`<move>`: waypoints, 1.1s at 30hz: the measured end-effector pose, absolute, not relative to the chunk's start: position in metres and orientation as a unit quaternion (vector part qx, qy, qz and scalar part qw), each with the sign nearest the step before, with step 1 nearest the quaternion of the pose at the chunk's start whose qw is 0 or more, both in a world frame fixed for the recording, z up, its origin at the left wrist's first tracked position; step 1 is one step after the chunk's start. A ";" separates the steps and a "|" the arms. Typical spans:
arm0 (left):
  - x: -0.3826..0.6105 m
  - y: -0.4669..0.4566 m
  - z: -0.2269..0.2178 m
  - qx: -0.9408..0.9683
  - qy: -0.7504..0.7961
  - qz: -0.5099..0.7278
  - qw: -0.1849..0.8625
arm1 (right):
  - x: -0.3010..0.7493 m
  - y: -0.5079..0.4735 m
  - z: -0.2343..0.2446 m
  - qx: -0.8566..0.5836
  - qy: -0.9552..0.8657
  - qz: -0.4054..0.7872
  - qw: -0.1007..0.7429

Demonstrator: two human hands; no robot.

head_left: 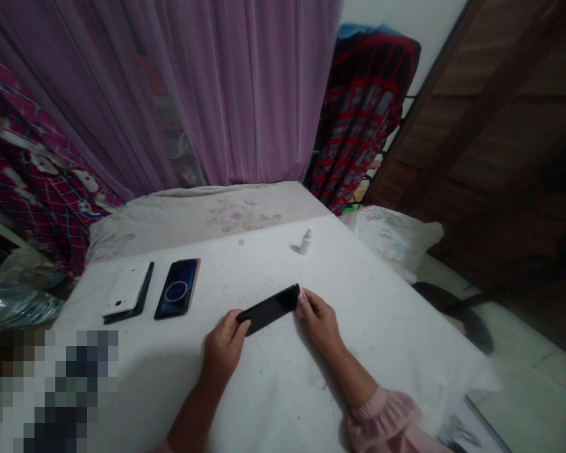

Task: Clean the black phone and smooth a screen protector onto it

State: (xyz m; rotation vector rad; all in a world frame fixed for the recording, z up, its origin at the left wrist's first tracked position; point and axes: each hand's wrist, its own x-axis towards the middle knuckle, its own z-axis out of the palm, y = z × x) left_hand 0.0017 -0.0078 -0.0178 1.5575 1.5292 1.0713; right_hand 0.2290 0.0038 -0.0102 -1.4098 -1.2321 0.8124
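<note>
A black smartphone (270, 309) is held tilted above the white-covered table, its dark face toward me. My left hand (225, 343) is closed on its left end, thumb over the front edge. At the other end my right hand (319, 319) is closed around the corner. Something small and pale pink, perhaps a bit of cloth, shows at the right fingertips; I cannot tell exactly what it is. Beyond the phone stands a small white spray bottle (305, 242). To the left lie a blue-screened phone (177, 290) and a white phone (128, 290) resting on a dark one.
A white cloth (273, 402) covers the table, with a flowered cover (240, 214) at its back edge. Purple curtains (249, 94) hang behind. A plastic bag (391, 236) is beyond the right edge, near a brown wooden door (476, 126). A pixelated patch hides the lower left.
</note>
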 end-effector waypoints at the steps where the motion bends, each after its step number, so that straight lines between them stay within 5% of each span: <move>1: 0.002 -0.007 -0.019 0.579 0.583 0.427 0.377 | 0.228 0.006 -0.009 -0.581 -0.508 0.350 0.531; 7: 0.007 -0.005 -0.019 0.506 0.546 0.447 0.496 | 0.225 0.027 -0.009 -0.545 -0.462 0.423 0.558; 17: 0.010 0.000 -0.015 0.523 0.521 0.448 0.505 | 0.214 0.068 0.037 -0.428 -0.658 0.457 0.419; 28: 0.010 -0.005 -0.018 0.464 0.597 0.510 0.409 | 0.146 0.045 0.009 -0.527 -0.450 0.442 0.570; 33: 0.012 0.000 -0.021 0.438 0.628 0.538 0.353 | 0.133 0.025 0.004 -0.524 -0.458 0.462 0.550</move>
